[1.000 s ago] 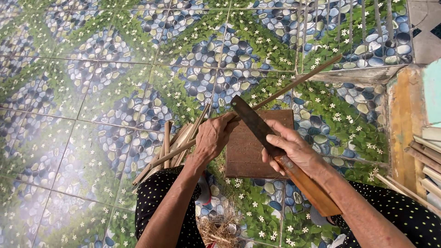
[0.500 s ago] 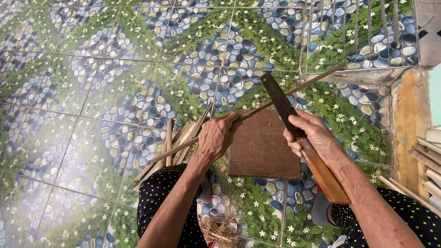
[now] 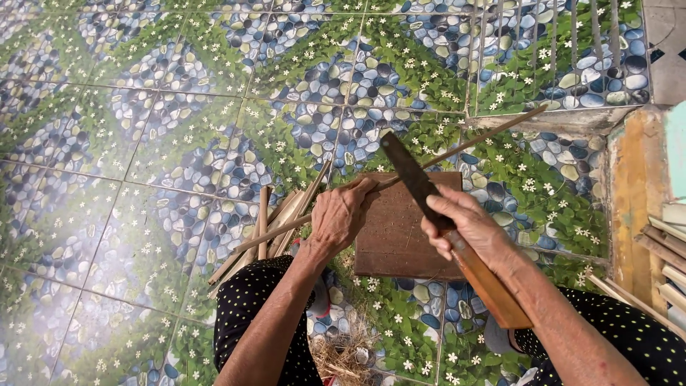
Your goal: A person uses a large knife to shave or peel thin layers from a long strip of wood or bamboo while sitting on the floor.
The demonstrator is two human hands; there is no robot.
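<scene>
While the left hand (image 3: 343,214) grips a long thin bamboo stick (image 3: 457,150) over a brown wooden board (image 3: 393,236), the right hand (image 3: 468,229) clasps a dark-bladed, wooden-handled knife (image 3: 411,175).

— How's the light?
— Bright, even daylight; the tiled floor (image 3: 179,143) is sharp, shadows soft and faint.
— Any blur?
— Slight on the knife blade (image 3: 411,175); edges bend a little.

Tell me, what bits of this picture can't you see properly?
All in the head view:
- Long stick: its middle is hidden under the left hand.
- Knife: the handle's middle is covered by the right hand.
- Wooden block: partly hidden behind both hands.
- Stacked slats: cut off by the right edge.
- Shavings: cut off by the bottom edge.
</scene>
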